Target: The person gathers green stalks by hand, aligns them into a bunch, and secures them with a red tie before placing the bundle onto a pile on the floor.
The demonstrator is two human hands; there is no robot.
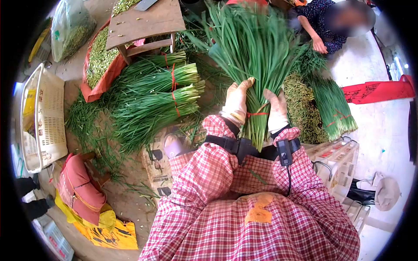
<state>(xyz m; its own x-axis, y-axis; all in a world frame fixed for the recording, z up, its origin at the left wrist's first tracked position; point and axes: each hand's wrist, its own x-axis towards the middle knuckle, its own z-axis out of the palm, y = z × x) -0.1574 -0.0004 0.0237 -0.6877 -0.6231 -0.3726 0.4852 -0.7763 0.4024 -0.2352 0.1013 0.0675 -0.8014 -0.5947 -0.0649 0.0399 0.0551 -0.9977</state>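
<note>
A large bundle of garlic chives (254,52) stands upright in front of me, its leaves fanning out at the top and its pale stalk ends pointing down towards my lap. A red band (258,114) circles the lower stalks. My left hand (236,102), in a pale work glove, is closed on the bundle's left side just above the band. On the opposite side my right hand (277,109), also gloved, grips the stalks at about the same height. The leaves hide part of the fingers.
Tied chive bundles (159,98) lie on the floor to the left, beside a wooden stool (148,24). A white plastic crate (52,117) stands further left. To the right lie another tied bundle (333,106) and crates (335,161). Another person (315,19) sits at the upper right.
</note>
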